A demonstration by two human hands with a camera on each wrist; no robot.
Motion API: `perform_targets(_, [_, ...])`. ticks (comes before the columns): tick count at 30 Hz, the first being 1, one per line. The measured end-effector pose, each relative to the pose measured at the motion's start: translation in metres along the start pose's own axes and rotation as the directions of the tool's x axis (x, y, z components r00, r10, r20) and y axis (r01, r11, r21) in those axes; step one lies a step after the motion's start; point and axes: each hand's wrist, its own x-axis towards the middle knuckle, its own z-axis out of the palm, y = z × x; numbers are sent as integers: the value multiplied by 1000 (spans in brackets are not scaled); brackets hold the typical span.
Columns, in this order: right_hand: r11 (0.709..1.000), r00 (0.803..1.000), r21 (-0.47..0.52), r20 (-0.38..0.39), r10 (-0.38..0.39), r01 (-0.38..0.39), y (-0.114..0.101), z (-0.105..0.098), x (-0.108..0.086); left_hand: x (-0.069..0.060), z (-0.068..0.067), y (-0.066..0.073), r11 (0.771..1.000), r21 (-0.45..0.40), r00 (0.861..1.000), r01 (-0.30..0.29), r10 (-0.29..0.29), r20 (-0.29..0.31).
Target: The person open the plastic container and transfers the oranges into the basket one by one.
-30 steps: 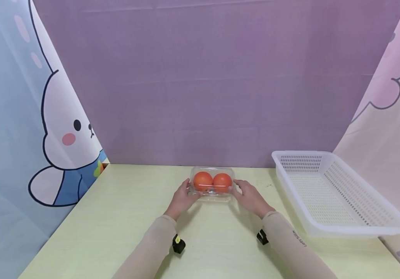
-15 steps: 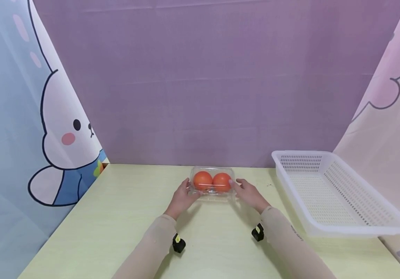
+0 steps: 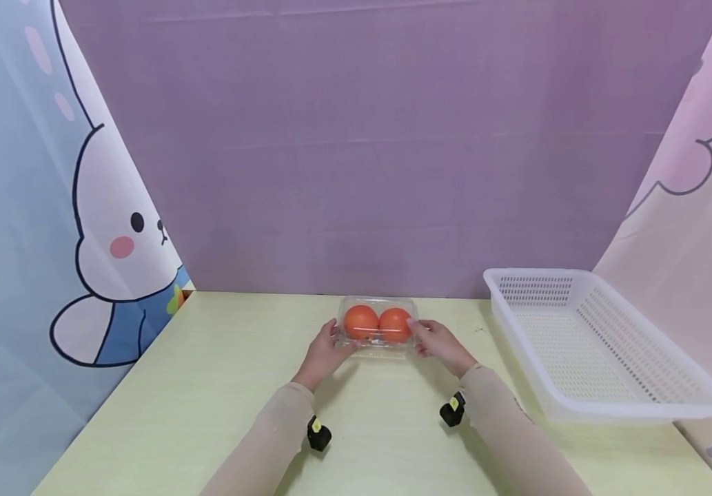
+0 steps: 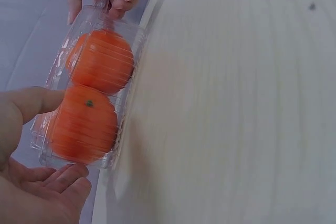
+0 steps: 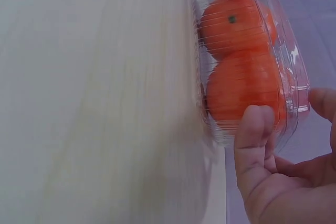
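A clear plastic clamshell box (image 3: 378,301) stands near the table's back edge with two oranges inside, the left orange (image 3: 361,322) and the right orange (image 3: 395,324) side by side. My left hand (image 3: 323,355) grips the box's left end; in the left wrist view its thumb lies on one face, with the fingers at the end. At the other end, my right hand (image 3: 445,348) pinches the box's edge between thumb and fingers. The right wrist view shows the box (image 5: 211,136) upright beside those fingers. Whether the lid is fastened is hard to see.
To the right, a white perforated plastic basket (image 3: 585,358) sits on the pale wooden table (image 3: 225,413). A purple cloth (image 3: 356,151) hangs behind the table, with printed cloths on both sides. A small black device (image 3: 318,435) is strapped at the left wrist.
My right hand has shifted slightly and turned at the box's right end, its fingers drawing together on the edge. The left hand and the box have stayed in place.
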Motion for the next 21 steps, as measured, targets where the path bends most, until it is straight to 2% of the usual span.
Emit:
perform_targets(12, [994,999,102,2,33,-33,2,5,4,-2,4,-4,997,-76,1000,-2,0,-20])
perform_targets(21, [992,997,119,56,44,-50,-6,3,-1,0,14,-6,990,-137,999,21,-27,-44])
